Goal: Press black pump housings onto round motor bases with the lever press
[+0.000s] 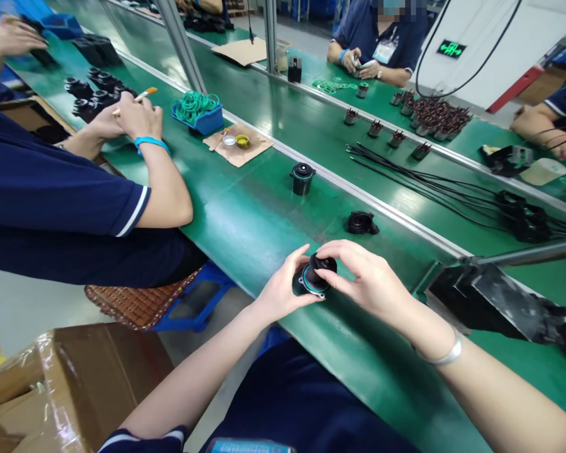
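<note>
My left hand is closed around a black housing with a green sealing ring about its rim and small metal lugs. The thumb and fingers of my right hand grip a black rotor-like cylinder, which stands at the mouth of that housing. How deep it sits inside I cannot tell. Just beyond my hands lies a black spiral pump cover with a side spout. Farther off, a similar black housing with a green ring stands upright on the green bench.
At left a co-worker's hands hold a brush near black parts. A blue bin of green rings and cardboard with small dishes lie ahead. Black cables and a dark fixture occupy the right; a carton stands lower left.
</note>
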{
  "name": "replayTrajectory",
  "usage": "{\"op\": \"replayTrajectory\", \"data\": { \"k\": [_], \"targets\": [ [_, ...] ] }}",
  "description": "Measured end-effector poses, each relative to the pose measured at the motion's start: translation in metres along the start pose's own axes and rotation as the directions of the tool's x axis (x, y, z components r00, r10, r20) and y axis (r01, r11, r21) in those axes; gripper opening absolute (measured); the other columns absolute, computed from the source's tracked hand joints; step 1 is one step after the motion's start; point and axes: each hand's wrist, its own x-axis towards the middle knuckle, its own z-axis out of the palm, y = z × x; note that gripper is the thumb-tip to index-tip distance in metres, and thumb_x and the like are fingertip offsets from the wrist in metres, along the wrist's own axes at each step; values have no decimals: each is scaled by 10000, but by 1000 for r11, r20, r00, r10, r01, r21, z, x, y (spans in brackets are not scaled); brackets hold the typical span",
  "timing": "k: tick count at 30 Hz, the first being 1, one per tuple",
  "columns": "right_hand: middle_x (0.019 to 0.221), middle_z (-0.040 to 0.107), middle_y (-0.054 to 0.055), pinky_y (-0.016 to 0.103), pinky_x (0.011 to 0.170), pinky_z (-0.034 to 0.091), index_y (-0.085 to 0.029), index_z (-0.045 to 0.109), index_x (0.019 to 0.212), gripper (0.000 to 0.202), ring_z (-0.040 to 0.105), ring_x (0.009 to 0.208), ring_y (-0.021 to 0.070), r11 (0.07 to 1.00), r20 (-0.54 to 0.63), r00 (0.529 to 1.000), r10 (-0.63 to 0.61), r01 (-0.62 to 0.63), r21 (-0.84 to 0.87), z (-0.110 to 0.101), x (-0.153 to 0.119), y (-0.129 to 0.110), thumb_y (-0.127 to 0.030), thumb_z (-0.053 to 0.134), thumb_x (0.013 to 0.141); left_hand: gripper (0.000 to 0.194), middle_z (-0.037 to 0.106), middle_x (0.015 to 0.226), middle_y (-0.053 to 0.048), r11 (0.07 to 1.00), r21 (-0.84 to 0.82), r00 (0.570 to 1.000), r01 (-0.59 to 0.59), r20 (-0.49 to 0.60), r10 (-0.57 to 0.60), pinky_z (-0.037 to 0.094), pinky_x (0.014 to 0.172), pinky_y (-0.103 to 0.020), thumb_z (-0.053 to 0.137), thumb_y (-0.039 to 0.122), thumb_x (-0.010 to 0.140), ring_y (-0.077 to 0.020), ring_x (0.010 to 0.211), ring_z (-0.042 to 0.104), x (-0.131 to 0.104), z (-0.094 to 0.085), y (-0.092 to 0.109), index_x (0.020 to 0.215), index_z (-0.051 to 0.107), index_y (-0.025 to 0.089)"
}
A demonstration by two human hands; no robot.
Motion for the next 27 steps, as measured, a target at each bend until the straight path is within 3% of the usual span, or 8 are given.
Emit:
{"op": "replayTrajectory", "data": {
  "k": [9,14,19,24,27],
  "targets": [
    [1277,525,27,165,1102,462,-181,496,1211,400,503,1224,33,995,43,995,-91,92,-35,4,-12,-10,-243,606,832,954,546,1304,-98,999,-30,999,-42,24,43,462,1066,-450,785,268,739,-263,1230,557,1,0,-4,1477,181,263],
    [1216,580,-17,136,1124,451,-212,513,1196,413,533,1214,11,995,-26,997,66,-63,82,8,-14,-1,-281,639,808,992,539,1310,-116,998,-57,999,-16,30,18,463,1068,-458,804,309,724,-269,1227,560,1,0,-4,1481,166,254],
    [1269,559,-10,251,1195,428,-232,481,1242,455,495,1302,57,976,106,994,36,-58,210,17,-21,12,-292,626,815,989,529,1333,-117,995,-94,998,-33,44,38,435,1098,-463,795,294,739,-263,1258,541,1,1,-5,1484,146,264],
    [1233,583,-6,353,1264,335,-223,478,1251,489,505,1294,73,959,143,983,113,-146,244,28,-23,21,-341,638,804,1017,548,1306,-102,995,-90,998,-37,42,41,441,1087,-458,814,265,715,-265,1240,552,1,0,-4,1482,145,276],
    [1269,561,-4,337,1265,337,-244,442,1314,545,456,1342,66,940,141,982,127,-164,299,30,-26,19,-302,637,808,983,536,1323,-115,996,-91,999,-22,48,26,444,1083,-456,799,263,731,-273,1245,550,1,0,-2,1479,161,268]
  ]
}}
